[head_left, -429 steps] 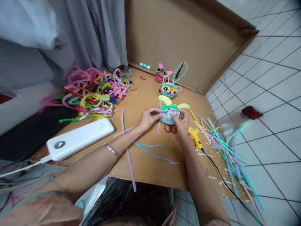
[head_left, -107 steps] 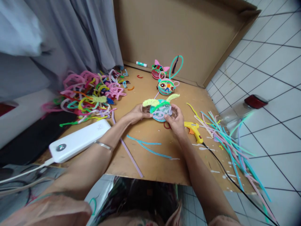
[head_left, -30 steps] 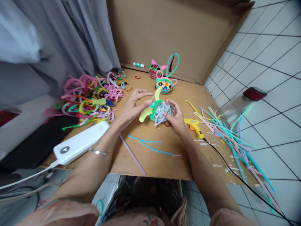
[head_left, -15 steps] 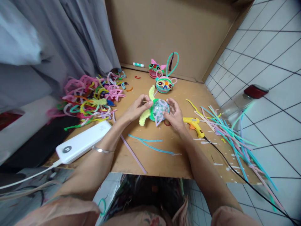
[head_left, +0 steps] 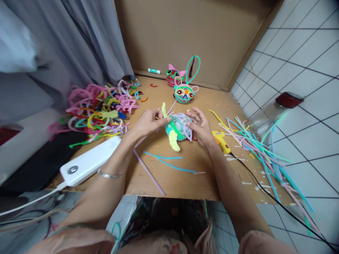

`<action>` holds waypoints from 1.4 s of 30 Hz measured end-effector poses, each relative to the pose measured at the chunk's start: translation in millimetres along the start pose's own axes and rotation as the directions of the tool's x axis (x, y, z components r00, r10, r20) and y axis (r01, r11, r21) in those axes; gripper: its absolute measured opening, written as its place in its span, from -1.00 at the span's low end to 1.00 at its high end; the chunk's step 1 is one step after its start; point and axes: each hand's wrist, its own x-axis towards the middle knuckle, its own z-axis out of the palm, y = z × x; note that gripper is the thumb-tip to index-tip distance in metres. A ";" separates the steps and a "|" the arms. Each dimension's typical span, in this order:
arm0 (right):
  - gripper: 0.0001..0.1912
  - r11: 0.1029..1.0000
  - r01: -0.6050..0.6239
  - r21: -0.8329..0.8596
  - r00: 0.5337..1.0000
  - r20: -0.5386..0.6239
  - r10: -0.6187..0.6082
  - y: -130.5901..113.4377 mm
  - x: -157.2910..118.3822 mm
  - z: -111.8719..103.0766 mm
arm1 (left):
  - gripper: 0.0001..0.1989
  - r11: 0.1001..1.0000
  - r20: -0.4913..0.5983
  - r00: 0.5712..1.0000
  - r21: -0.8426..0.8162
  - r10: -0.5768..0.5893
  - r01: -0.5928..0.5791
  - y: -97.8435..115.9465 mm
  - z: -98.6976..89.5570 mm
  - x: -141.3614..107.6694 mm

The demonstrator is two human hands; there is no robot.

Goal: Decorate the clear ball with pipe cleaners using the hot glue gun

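Note:
Between my two hands is a clear plastic ball (head_left: 183, 126) with a green band, yellow fuzzy pipe-cleaner pieces on its left side and lilac loops on its right. My left hand (head_left: 152, 120) is closed, pinching the ball's left edge by the upper yellow piece. From the right, my right hand (head_left: 199, 126) grips it with thumb and fingers; the far fingers are partly behind the ball. Below lie blue pipe cleaners (head_left: 169, 165) and a lilac pipe cleaner (head_left: 148, 171). Just right of my right hand rests a yellow glue gun (head_left: 222, 142).
Two decorated face balls, one green-rimmed (head_left: 184, 94) and one red (head_left: 171, 80), stand at the back near a glue stick (head_left: 154, 71). Pipe-cleaner scraps (head_left: 92, 106) heap at left beside a white power bank (head_left: 90, 162). Straight pipe cleaners (head_left: 261, 155) and a red-capped bottle (head_left: 290, 100) are at right.
The ball has been turned in my hands: the lower yellow piece has swung right and down, and the lilac loops have shifted up and right. Both hands still hold it.

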 end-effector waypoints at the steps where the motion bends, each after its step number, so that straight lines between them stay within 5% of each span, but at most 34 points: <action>1: -0.18 1.000 -0.003 0.003 1.000 -0.002 0.003 0.0 -0.1 0.9 | -0.54 0.998 -0.064 0.998 0.066 0.023 -0.018 -0.7 -2.1 0.0; 5: -0.21 0.999 -0.018 0.036 1.000 -0.006 0.019 0.4 2.2 5.0 | -0.66 0.927 -0.314 0.904 0.326 0.291 -0.185 5.3 -13.3 -1.6; 9: -0.22 0.994 -0.054 0.096 0.998 0.019 0.052 2.9 11.7 7.8 | -0.55 0.783 0.029 0.875 0.432 0.484 -0.447 15.8 -24.3 -5.1; 12: -0.24 0.987 -0.094 0.131 0.995 0.050 0.088 4.4 21.1 9.2 | -0.35 0.709 0.241 0.869 0.505 0.433 -0.493 14.8 -26.3 -6.5; 16: -0.26 0.978 -0.148 0.149 0.987 0.091 0.136 2.3 32.0 10.1 | -0.08 0.639 0.358 0.854 0.567 0.377 -0.519 5.3 -15.9 -5.3; 22: -0.31 0.976 -0.174 0.127 0.980 0.124 0.158 -3.1 40.2 8.7 | -0.09 0.625 0.369 0.845 0.569 0.387 -0.534 -3.0 5.6 0.5; 32: -0.39 0.965 -0.206 0.163 0.972 0.148 0.183 -2.6 42.5 5.9 | -0.17 0.630 0.324 0.855 0.578 0.406 -0.518 -10.1 15.1 2.7; 38: -0.58 0.995 0.052 -0.087 0.996 -0.072 -0.058 -13.2 27.9 -12.9 | -0.18 0.650 0.264 0.877 0.592 0.402 -0.477 -15.5 16.8 5.1; 42: -0.69 0.834 0.093 -0.544 0.887 -0.336 -0.317 -30.0 -9.3 -45.2 | -0.12 0.700 0.191 0.892 0.562 0.409 -0.442 -19.2 13.3 6.6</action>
